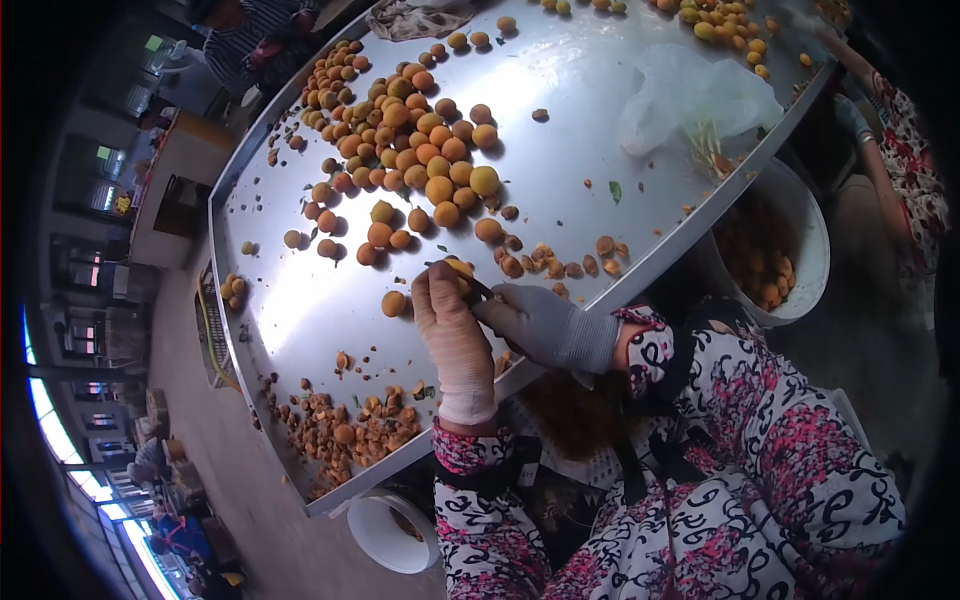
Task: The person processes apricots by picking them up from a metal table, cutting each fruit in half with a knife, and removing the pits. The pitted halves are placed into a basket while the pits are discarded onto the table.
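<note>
My left hand (450, 325), in a pale glove, is closed on a yellow-orange fruit (461, 268) above the near edge of the metal table (560, 180). Close beside it on the right, my right hand (545, 322) wears a grey glove and is closed round a thin dark tool, perhaps a knife (482, 288), whose tip meets the fruit. Beyond my hands lies a large pile of round orange fruit (420, 150). One loose fruit (394, 303) rests left of my left hand. Small brown pieces (540, 260) lie just past my right hand.
A heap of brown scraps (345, 430) covers the table's near left corner. White buckets stand below the edge, one at the right (815, 250) holding fruit, one at the bottom (385, 545). A clear plastic bag (690, 95) lies at the far right. Co-workers are at the right and far left.
</note>
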A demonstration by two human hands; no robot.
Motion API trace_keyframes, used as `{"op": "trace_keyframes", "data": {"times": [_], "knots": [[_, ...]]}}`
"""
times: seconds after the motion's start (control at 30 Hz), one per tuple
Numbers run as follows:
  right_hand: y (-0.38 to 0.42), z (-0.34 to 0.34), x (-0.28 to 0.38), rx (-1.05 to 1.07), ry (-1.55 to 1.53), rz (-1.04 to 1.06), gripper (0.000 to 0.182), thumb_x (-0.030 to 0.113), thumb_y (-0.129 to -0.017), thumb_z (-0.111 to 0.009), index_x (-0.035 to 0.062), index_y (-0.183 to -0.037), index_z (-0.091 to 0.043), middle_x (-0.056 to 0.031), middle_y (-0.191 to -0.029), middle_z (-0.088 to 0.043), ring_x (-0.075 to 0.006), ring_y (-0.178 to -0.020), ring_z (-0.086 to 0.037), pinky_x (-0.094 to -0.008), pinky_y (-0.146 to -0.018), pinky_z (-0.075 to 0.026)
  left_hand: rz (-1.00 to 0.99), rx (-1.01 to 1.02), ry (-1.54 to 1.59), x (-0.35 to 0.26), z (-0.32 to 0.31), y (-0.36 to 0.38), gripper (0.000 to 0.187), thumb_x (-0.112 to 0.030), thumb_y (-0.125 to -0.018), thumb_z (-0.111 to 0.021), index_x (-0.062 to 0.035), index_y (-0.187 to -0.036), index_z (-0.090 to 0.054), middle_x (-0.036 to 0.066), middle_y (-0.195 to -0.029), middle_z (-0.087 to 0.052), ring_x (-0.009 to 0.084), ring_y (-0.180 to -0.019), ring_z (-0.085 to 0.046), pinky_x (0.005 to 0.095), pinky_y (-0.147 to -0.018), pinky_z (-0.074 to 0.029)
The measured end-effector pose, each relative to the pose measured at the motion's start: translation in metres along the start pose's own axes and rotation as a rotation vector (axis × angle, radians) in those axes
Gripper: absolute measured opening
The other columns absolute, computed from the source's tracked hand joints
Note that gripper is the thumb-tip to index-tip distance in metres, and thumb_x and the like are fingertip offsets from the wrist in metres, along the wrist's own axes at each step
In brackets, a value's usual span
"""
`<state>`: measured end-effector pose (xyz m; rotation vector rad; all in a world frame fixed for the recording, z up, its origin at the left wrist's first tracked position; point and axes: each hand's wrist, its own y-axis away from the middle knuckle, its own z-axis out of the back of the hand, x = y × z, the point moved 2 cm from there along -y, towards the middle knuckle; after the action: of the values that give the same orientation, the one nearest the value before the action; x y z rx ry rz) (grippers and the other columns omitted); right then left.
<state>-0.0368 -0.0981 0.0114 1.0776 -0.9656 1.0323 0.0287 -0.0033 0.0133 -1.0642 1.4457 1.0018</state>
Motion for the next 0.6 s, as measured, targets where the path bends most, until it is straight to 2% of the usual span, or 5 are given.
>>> {"op": "trace_keyframes", "data": {"times": [0.2, 0.27, 0.33, 0.47, 0.6], "knots": [[0.002, 0.023, 0.007, 0.108, 0.171, 0.160, 0.031, 0.034, -0.088, -0.050, 0.0047, -0.095, -0.058, -0.0114, -0.072, -0.057, -0.0211, -0.068, -0.059, -0.0295, -0.064, -0.045, -0.131, -0.040, -0.115, -0.003, 0.002, 0.002, 0.033, -0.038, -0.093, -0.044, -0.0074, -0.104, -0.049, 0.000, -0.085, -0.050, 0.0097, -0.074, -0.044, 0.0231, -0.068, -0.037], [0.002, 0.034, 0.016, 0.027, 0.294, 0.566, 0.035, 0.035, -0.087, -0.054, 0.0012, -0.095, -0.058, -0.0086, -0.069, -0.056, -0.0173, -0.066, -0.058, -0.0273, -0.062, -0.045, -0.094, -0.106, -0.099, 0.000, 0.007, 0.001, 0.034, -0.041, -0.093, -0.043, -0.0110, -0.110, -0.048, 0.000, -0.089, -0.051, 0.0097, -0.075, -0.045, 0.0234, -0.064, -0.038], [0.005, 0.052, 0.025, -0.104, -0.069, 0.012, 0.042, 0.039, -0.084, -0.058, -0.0020, -0.092, -0.057, -0.0055, -0.069, -0.056, -0.0128, -0.066, -0.055, -0.0243, -0.061, -0.045, -0.146, -0.065, -0.153, -0.003, 0.006, 0.004, 0.036, -0.037, -0.094, -0.041, -0.0106, -0.117, -0.046, 0.001, -0.092, -0.051, 0.0107, -0.077, -0.048, 0.0245, -0.062, -0.039], [-0.008, 0.052, 0.020, -0.329, -0.184, 0.106, 0.048, 0.045, -0.083, -0.060, -0.0024, -0.089, -0.056, -0.0039, -0.071, -0.055, -0.0091, -0.067, -0.051, -0.0234, -0.061, -0.044, -0.612, 0.177, -0.534, 0.003, -0.026, 0.027, 0.033, -0.023, -0.091, -0.046, 0.0024, -0.112, -0.047, 0.015, -0.084, -0.057, 0.0250, -0.075, -0.056, 0.0340, -0.067, -0.044], [-0.010, 0.045, 0.014, -0.330, -0.254, 0.063, 0.043, 0.040, -0.083, -0.058, -0.0021, -0.090, -0.057, -0.0040, -0.072, -0.055, -0.0078, -0.069, -0.051, -0.0228, -0.062, -0.043, -0.491, 0.232, -0.399, 0.006, -0.037, 0.028, 0.040, -0.029, -0.089, -0.047, 0.0040, -0.112, -0.046, 0.019, -0.089, -0.058, 0.0333, -0.079, -0.057, 0.0392, -0.071, -0.044]]}}
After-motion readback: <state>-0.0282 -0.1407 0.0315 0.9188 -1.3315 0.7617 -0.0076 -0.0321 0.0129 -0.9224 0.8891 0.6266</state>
